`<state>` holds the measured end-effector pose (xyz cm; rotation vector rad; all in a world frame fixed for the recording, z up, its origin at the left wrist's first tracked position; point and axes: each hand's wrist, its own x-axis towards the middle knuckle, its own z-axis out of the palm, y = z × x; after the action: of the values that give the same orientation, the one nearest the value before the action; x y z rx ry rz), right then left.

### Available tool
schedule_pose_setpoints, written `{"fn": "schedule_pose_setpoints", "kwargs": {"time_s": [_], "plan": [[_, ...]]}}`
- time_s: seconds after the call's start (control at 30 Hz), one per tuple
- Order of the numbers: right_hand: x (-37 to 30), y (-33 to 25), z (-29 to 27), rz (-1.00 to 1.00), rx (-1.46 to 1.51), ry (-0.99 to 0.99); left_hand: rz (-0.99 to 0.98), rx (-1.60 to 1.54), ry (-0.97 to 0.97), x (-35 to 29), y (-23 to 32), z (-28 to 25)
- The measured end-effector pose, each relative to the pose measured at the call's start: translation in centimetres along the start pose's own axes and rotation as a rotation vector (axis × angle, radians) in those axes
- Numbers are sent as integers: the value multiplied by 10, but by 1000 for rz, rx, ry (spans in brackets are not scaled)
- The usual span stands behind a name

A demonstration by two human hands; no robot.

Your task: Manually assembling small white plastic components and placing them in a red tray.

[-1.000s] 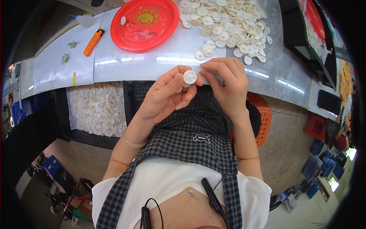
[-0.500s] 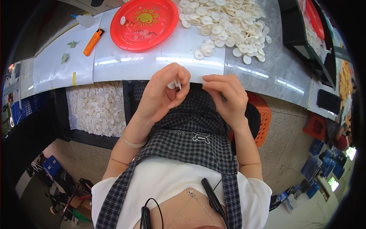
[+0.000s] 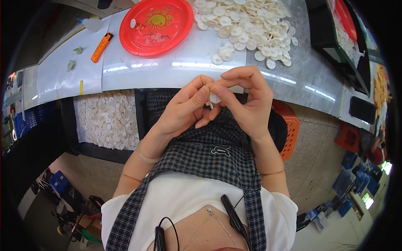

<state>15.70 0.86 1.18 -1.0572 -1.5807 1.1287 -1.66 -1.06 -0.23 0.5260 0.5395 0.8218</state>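
Note:
My left hand (image 3: 184, 106) and my right hand (image 3: 248, 100) meet over my lap, at the table's near edge. Between their fingertips is a small white disc (image 3: 215, 98), pinched by the right thumb and finger. The left fingers are curled round another white piece, mostly hidden, whose edge peeks out below the disc. Beyond the hands, a heap of similar white round discs (image 3: 247, 27) lies on the table (image 3: 167, 75). To the heap's left is a red round plate (image 3: 167, 42) with one white disc (image 3: 133, 23) on it.
A black bin (image 3: 106, 119) full of white discs sits below the table edge on the left. An orange lighter (image 3: 101, 48) and a small bottle (image 3: 93, 24) lie at the back left. Black crates (image 3: 335, 50) stand at right, near a phone (image 3: 362, 110). An orange stool (image 3: 289, 129) is beside me.
My right hand has moved left to meet my left hand, which shifted slightly right. The fingertips of both hands are now together around a white disc.

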Motion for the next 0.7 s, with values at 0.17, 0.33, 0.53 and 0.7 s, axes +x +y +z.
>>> {"fn": "schedule_pose_setpoints", "kwargs": {"time_s": [0.17, 0.33, 0.53, 0.7], "plan": [[12, 6, -3, -12, -58, 59, 49, -61, -46, 1, -4, -4], [30, 22, -12, -321, -672, 169, 60, -62, 11, 1, -2, 1], [25, 30, -12, -302, -682, 144, 40, -129, -7, 1, -2, 1], [25, 30, -13, -301, -653, 190, 51, -127, -3, 2, 2, 3]]}}
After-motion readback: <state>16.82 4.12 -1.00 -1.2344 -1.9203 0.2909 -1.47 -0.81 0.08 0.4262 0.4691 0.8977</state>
